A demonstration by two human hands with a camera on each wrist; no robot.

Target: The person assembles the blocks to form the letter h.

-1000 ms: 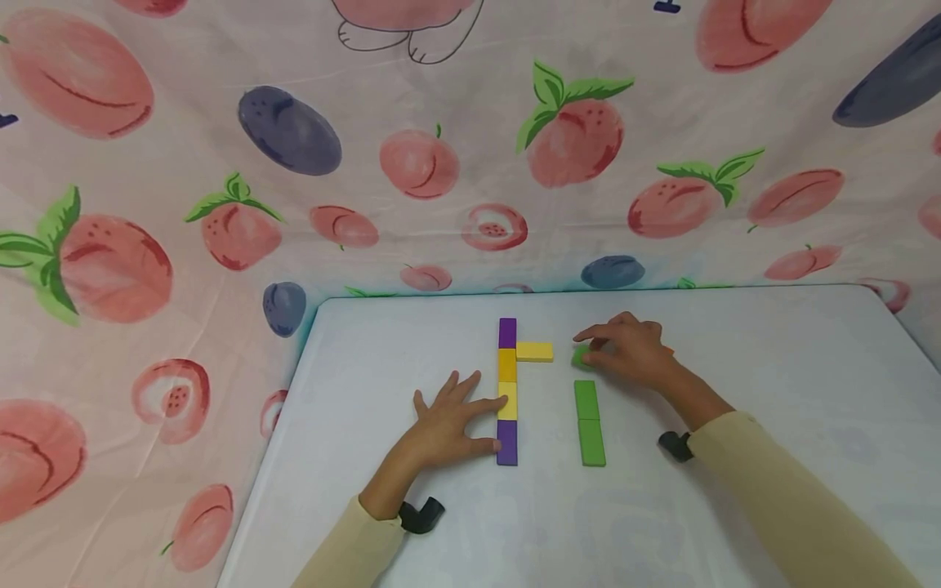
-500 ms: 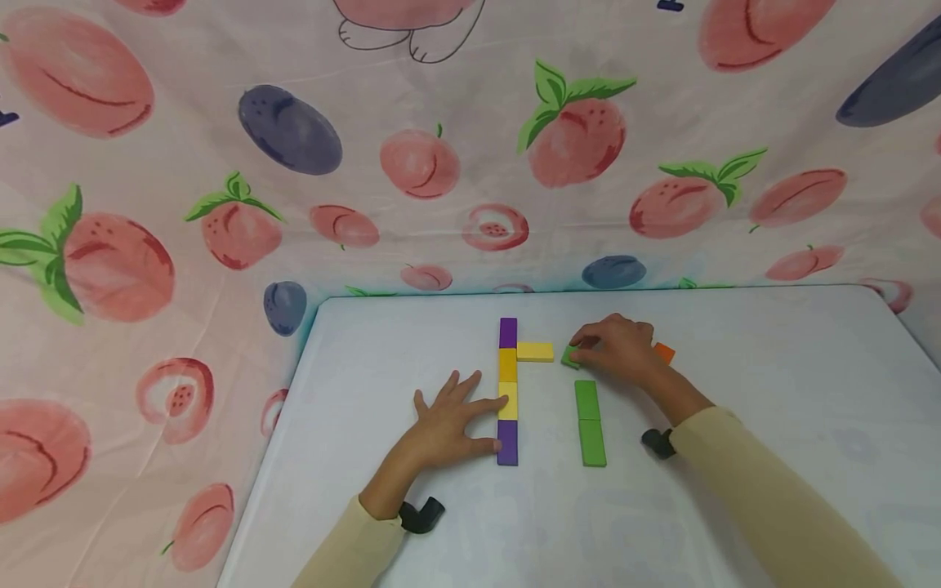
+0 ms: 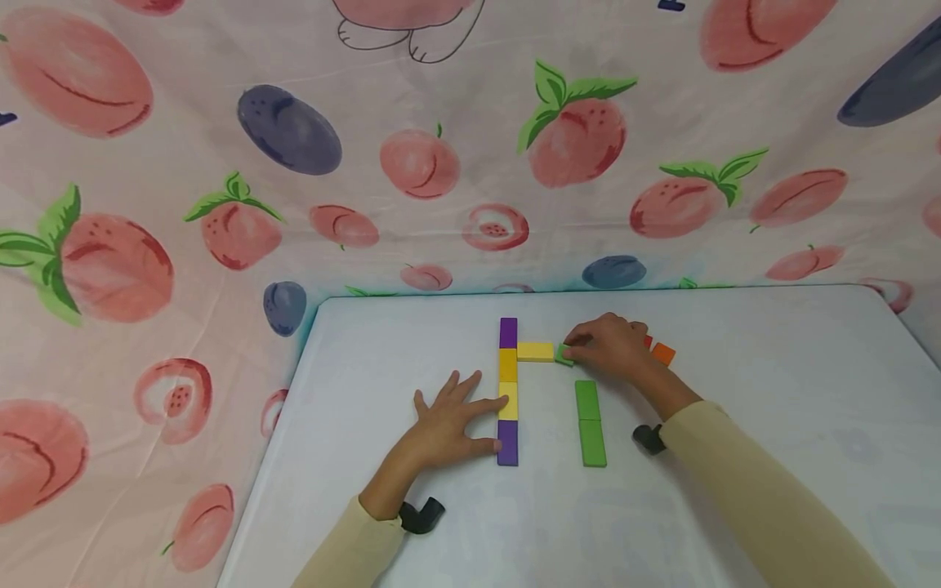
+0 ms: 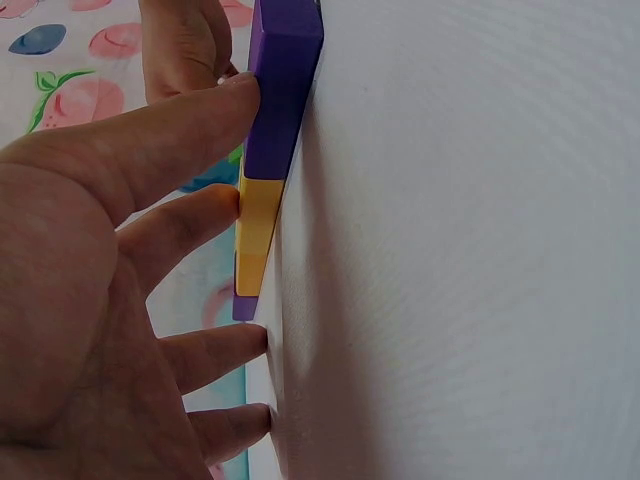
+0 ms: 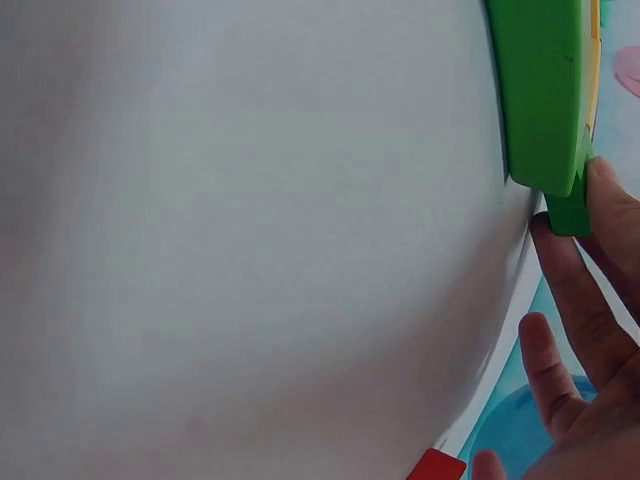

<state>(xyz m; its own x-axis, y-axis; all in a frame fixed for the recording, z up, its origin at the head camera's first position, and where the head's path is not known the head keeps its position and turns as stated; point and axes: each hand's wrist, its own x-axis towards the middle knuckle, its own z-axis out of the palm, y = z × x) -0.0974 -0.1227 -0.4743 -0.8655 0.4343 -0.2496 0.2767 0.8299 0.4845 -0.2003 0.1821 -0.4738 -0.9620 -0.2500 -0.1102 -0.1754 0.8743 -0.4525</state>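
In the head view, a column of flat blocks runs up the table: a purple block (image 3: 508, 333), an orange-yellow block (image 3: 508, 365), a yellow block (image 3: 509, 408) and another purple block (image 3: 508, 445). My left hand (image 3: 441, 425) has its fingers spread, index finger touching the yellow block and thumb at the near purple one. From the column's right side extends a pale yellow block (image 3: 536, 352). At its right end, my right hand (image 3: 610, 347) pinches a green block (image 3: 563, 355), mostly covered by the fingers. The right wrist view shows this green block (image 5: 570, 215) at the fingertips.
Two green blocks lie end to end just nearer than the right hand, an upper one (image 3: 586, 400) and a lower one (image 3: 592, 443). Partly behind the right hand are an orange block (image 3: 664, 354) and a red block (image 3: 648, 342). Fruit-printed cloth (image 3: 441, 98) rises behind the white table (image 3: 353, 351).
My right hand has carried the green block leftward to the pale yellow block's end. The orange and red blocks have come more into view. My left hand has stayed in place.
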